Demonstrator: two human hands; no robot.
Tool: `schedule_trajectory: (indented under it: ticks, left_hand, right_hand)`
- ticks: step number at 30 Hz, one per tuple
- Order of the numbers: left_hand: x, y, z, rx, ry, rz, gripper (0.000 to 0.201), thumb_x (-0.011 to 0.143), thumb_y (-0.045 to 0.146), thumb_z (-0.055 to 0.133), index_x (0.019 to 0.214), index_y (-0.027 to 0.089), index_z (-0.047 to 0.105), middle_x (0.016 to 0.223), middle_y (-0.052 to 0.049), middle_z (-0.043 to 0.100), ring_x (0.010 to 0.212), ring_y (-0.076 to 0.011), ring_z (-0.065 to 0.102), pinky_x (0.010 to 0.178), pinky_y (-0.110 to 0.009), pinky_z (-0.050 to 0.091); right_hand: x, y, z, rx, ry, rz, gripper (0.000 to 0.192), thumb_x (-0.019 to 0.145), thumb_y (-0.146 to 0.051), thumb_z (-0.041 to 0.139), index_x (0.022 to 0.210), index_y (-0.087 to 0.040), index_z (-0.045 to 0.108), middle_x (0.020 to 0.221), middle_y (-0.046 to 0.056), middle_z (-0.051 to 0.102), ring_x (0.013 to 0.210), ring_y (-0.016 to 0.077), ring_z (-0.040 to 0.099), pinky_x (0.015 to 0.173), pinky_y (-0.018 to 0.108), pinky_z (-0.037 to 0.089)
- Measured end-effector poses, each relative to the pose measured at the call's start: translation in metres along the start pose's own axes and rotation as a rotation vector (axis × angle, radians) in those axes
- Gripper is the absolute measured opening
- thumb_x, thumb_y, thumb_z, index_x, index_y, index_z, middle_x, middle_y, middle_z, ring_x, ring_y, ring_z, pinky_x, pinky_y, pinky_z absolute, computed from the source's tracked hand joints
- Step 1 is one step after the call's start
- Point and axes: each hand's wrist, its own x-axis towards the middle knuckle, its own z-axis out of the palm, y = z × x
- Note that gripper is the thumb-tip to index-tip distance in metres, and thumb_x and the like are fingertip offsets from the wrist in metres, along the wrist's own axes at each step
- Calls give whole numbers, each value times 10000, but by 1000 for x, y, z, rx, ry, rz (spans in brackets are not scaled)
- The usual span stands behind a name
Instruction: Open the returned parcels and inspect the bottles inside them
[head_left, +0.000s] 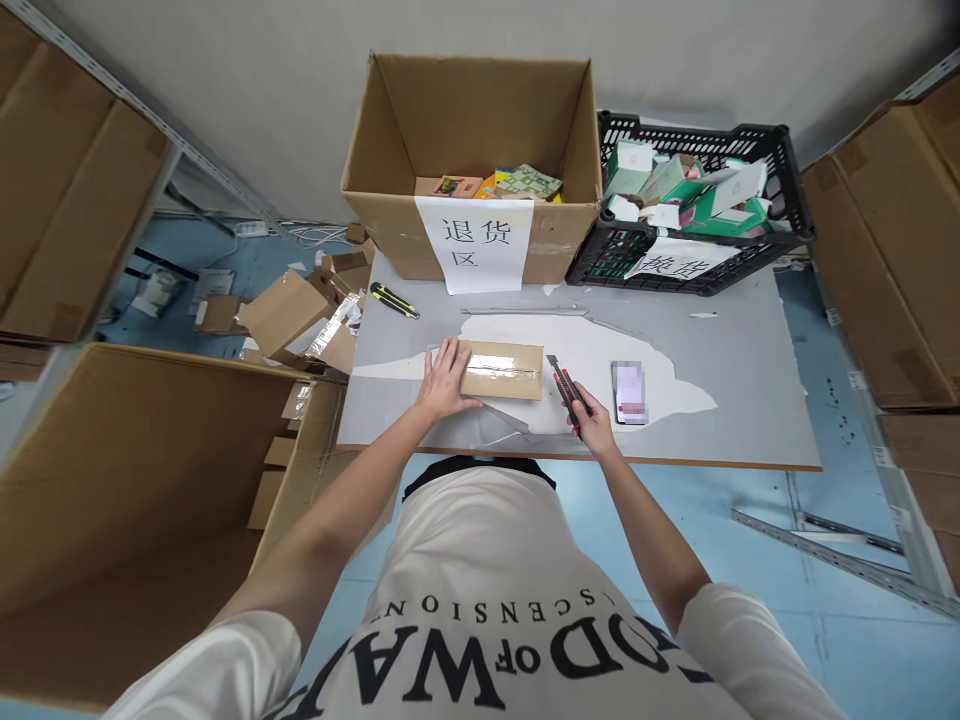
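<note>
A small taped cardboard parcel (504, 371) lies flat on the grey table (750, 400). My left hand (444, 380) rests flat on the parcel's left end, fingers spread. My right hand (594, 420) grips a red and black utility knife (564, 388), whose blade tip points up toward the parcel's right edge, a short gap away.
A phone (628, 392) lies right of the knife. A yellow and black knife (394, 300) lies at the table's far left. A large open carton (471, 170) with a paper label and a black crate (690, 205) of small boxes stand at the back. A big open carton (142, 480) stands on my left.
</note>
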Motion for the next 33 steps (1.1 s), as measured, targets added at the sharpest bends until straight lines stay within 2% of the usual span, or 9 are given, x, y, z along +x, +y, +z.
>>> schedule_trajectory:
  ticks: [3, 6, 12, 18, 24, 29, 33]
  left_hand:
    - [4, -4, 1, -34, -51, -2, 1194, 534, 681, 732, 1455, 116, 224, 1528, -257, 147, 1402, -437, 151, 1070, -634, 205]
    - [6, -6, 1, -57, -59, -3, 1222, 508, 676, 749, 1458, 120, 218, 1529, -255, 146, 1404, -433, 145, 1078, -613, 216]
    - [14, -5, -1, -98, -50, -31, 1213, 484, 701, 740, 1443, 133, 261, 1502, -234, 240, 1397, -429, 164, 1096, -598, 181]
    - [16, -10, 3, -218, 33, 0, 1211, 429, 689, 769, 1409, 131, 326, 1462, -218, 302, 1380, -412, 207, 1112, -505, 225]
    - [18, -15, 8, -286, 58, 10, 1164, 435, 693, 761, 1384, 148, 367, 1431, -220, 328, 1362, -417, 231, 1071, -522, 286]
    - [18, -13, 7, -310, 70, 2, 1139, 440, 671, 771, 1378, 158, 376, 1428, -212, 327, 1353, -427, 236, 1056, -534, 302]
    - [19, -13, 8, -318, 81, -10, 1152, 426, 670, 779, 1375, 151, 382, 1423, -217, 327, 1346, -434, 244, 1051, -540, 309]
  right_hand:
    - [1, -5, 2, -1, -6, -6, 815, 764, -632, 544, 1430, -199, 359, 1033, 100, 646, 553, 100, 518, 376, 215, 403]
    - [1, -8, 4, 31, -16, -11, 788, 771, -602, 562, 1425, -207, 369, 1028, 102, 650, 551, 98, 514, 373, 211, 394]
    - [0, -8, 2, 87, -50, 28, 796, 760, -578, 602, 1427, -211, 369, 981, 85, 651, 552, 100, 518, 375, 213, 397]
    - [-1, -10, -6, 71, -88, 47, 779, 745, -559, 634, 1413, -232, 402, 860, 40, 644, 502, 91, 499, 348, 207, 367]
    - [-1, -7, -18, -3, -123, 60, 760, 748, -544, 642, 1398, -213, 429, 754, 8, 637, 446, 77, 469, 327, 199, 350]
    - [-14, -3, -26, -32, -152, 102, 759, 758, -538, 638, 1413, -231, 410, 761, 14, 658, 413, 71, 453, 311, 197, 344]
    - [-31, 6, -24, -51, -207, 145, 743, 755, -533, 642, 1397, -216, 440, 739, 20, 661, 400, 72, 449, 301, 199, 337]
